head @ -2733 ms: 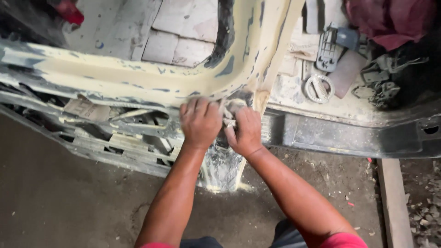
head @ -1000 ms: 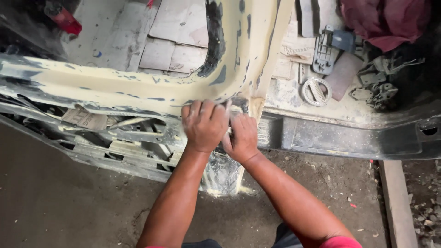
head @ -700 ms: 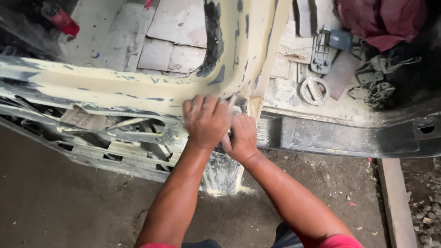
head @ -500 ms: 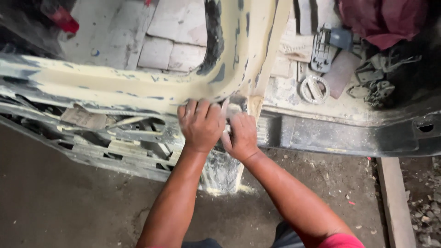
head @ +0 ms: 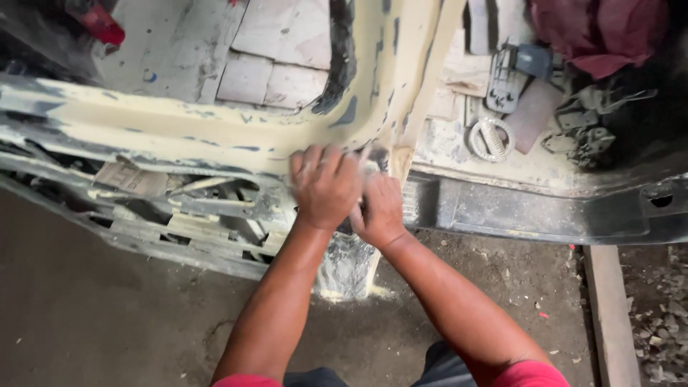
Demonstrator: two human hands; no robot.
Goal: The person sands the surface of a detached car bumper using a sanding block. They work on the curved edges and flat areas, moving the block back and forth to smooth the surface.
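Putty-coated car body panel [head: 215, 132], at the door-opening corner under both hands, looks mostly filled yet rough, so much smoothing seems left: left hand [head: 324, 188] presses flat with fingers spread, right hand [head: 380, 211] curls around something I cannot make out.
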